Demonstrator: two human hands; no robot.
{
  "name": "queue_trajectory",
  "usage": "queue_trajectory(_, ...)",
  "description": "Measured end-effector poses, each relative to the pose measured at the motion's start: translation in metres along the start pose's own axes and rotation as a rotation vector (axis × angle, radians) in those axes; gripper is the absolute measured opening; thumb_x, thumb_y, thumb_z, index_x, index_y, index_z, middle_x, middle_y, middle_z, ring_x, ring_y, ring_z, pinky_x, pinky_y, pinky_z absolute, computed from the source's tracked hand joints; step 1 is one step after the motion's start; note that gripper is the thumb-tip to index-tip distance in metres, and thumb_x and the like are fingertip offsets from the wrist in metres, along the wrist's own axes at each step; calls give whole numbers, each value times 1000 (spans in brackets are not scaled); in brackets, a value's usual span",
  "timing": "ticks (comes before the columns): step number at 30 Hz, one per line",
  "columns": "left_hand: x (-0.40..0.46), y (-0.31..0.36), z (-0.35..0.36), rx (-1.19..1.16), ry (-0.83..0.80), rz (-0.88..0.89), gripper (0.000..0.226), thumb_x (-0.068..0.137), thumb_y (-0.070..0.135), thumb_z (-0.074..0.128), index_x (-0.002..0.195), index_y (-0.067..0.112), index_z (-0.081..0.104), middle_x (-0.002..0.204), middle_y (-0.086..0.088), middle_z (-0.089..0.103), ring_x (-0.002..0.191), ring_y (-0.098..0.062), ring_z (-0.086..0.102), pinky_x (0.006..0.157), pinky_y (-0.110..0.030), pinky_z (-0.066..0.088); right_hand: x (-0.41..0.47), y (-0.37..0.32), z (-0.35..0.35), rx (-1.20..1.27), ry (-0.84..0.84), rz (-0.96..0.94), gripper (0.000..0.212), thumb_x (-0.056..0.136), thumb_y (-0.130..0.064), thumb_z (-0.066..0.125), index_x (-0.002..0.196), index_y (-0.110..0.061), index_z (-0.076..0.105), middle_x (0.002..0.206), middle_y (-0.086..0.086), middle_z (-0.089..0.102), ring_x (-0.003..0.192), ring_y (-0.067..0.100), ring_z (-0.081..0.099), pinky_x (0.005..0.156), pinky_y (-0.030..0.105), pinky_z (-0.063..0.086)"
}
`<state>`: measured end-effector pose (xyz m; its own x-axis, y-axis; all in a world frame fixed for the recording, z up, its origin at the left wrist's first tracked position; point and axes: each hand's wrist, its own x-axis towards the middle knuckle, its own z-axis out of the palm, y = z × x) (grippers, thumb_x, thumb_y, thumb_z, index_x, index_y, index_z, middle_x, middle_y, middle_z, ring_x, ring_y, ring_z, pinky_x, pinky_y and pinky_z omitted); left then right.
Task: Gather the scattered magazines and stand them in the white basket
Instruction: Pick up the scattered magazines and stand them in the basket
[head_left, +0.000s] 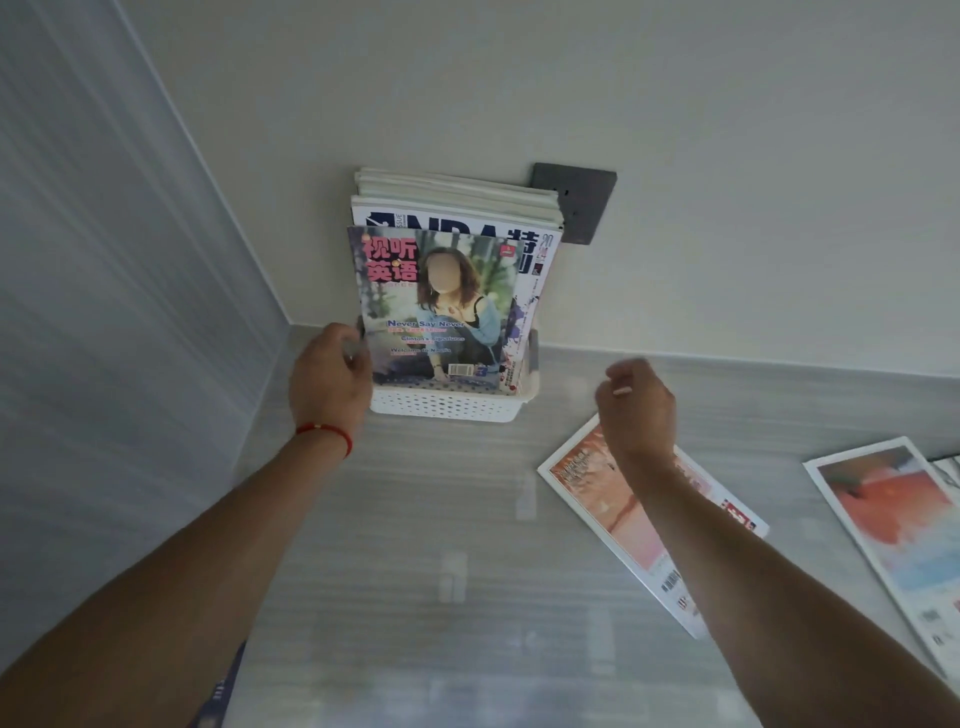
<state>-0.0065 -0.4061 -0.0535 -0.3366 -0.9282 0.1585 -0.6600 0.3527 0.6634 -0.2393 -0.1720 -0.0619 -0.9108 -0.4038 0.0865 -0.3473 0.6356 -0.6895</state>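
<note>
Left hand (327, 374) is curled round the left edge of the white perforated plastic basket (441, 402), set against the wall on the grey streaked countertop (415, 519). Upright glossy magazines (441, 291) are stood inside it. Right hand (636, 402) is held loosely curled, gripping nothing, above a flat pink-covered magazine (597, 499); another flat red-and-blue-covered magazine (893, 530) is seen farther right.
</note>
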Motion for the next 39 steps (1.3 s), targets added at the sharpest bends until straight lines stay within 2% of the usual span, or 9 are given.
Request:
queue_trajectory(6,-116,25,33,84,-295,146,34,92,9,61,127,11,59,109,-11,61,99,-28,62,80,-42,55,-25,127,-53,-514,-567,225,89,77,-51,81,150,-37,31,151,5,31,143,33,29,109,56,37)
queue_trajectory(11,-194,56,67,169,-546,311,44,91,10,56,134,14,58,126,-8,59,119,-27,56,99,-39,49,-49,155,-60,-567,-754,-106,116,76,-49,84,162,-37,7,170,6,-7,157,33,-3,119,66,20)
queue_trajectory(14,-232,78,93,271,-616,445,42,94,19,51,136,20,57,134,0,55,125,-22,52,102,-37,44,-62,159,-67,-676,-981,-486,120,76,-38,86,162,-41,3,171,-3,-16,157,26,-14,124,59,4)
queue_trajectory(18,-276,92,114,457,-623,355,52,100,35,46,149,23,39,152,2,38,139,-23,38,110,-36,37,-89,160,-80,-793,-841,-631,112,82,-37,81,162,-37,3,171,-5,-13,158,23,-9,125,58,6)
queue_trajectory(23,-315,95,119,513,-629,164,60,102,26,48,157,17,26,146,-10,40,130,-29,44,106,-40,42,-135,164,-101,-786,-579,-61,98,89,-53,68,159,-17,9,163,21,15,148,41,24,114,57,34)
queue_trajectory(27,-299,92,113,64,-727,-100,29,101,16,56,130,13,59,118,-13,60,105,-30,64,92,-42,55,-153,171,-102,-768,-480,-11,86,98,-51,55,158,-10,10,146,18,38,129,33,44,103,42,43)
queue_trajectory(31,-279,98,91,-254,-729,-135,10,99,11,56,102,18,64,87,-16,68,62,-15,54,52,-27,47,-147,164,-101,-521,-435,44,89,95,-46,65,156,-7,13,143,16,42,128,34,45,103,42,43)
queue_trajectory(35,-245,100,60,-468,-630,-157,21,97,9,60,97,28,68,70,5,69,50,-7,53,46,-18,43,-136,139,-95,-236,-414,49,74,98,-45,60,151,-9,22,133,12,62,118,36,62,92,44,51)
queue_trajectory(39,-205,89,24,-566,-490,-162,20,98,8,59,106,24,67,79,3,74,55,-8,57,49,-22,48,-114,89,-82,166,-419,128,44,100,-33,61,138,-17,46,103,-9,70,88,12,71,65,24,54)
